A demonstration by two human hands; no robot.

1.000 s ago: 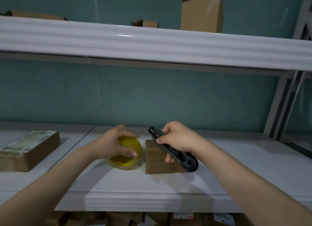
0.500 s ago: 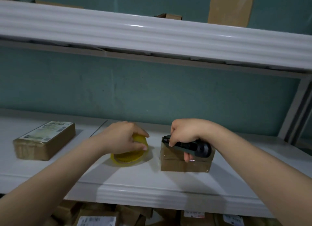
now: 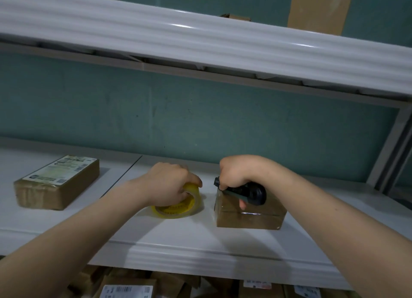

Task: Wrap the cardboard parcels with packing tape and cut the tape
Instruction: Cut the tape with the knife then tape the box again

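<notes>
Head view: a small cardboard parcel [image 3: 249, 217] sits on the white shelf [image 3: 178, 237]. The right hand [image 3: 238, 175] curls round a black cutter [image 3: 253, 193], which lies across the parcel's top with its tip at the upper left edge. Just left of this parcel, the left hand [image 3: 171, 184] grips a yellow roll of tape [image 3: 178, 207] lying flat on the shelf. Well to the parcel's left lies a flat labelled parcel [image 3: 55, 181].
</notes>
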